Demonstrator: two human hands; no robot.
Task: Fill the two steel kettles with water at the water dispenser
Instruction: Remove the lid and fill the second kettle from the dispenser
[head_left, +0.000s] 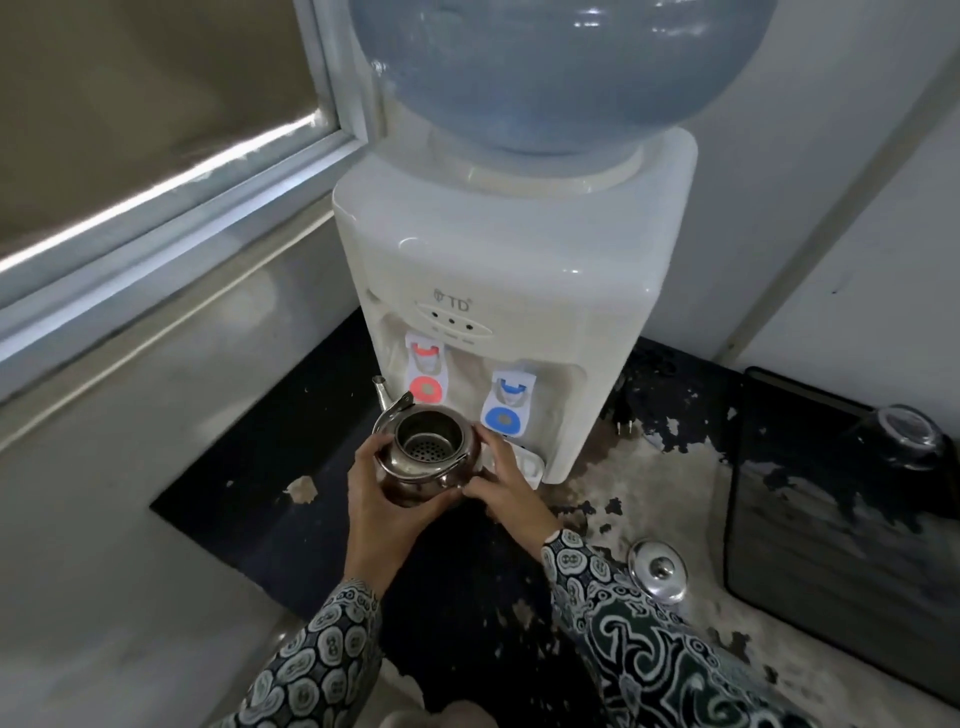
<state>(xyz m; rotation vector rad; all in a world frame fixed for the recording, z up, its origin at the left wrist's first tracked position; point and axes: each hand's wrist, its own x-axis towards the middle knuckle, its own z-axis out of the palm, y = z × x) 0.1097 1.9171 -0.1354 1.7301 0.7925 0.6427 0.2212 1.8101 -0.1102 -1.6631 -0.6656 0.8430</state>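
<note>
Two hands are holding an open steel kettle (425, 457) in front of a white water dispenser (511, 291), below its red tap (427, 364). Left hand (387, 499) and right hand (506, 486) are wrapping their fingers around its sides. Its lid (658, 570) is lying on the table (597, 478) to the right.

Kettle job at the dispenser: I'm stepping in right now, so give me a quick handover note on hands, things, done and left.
Left hand and right hand both grip the open steel kettle, held in front of the water dispenser, between the red tap and the blue tap.
A steel lid lies on the counter to the right.
Done: lid off, strainer visible inside; no water seen flowing.
Left: fill this kettle. A second kettle is not clearly in view.
</note>
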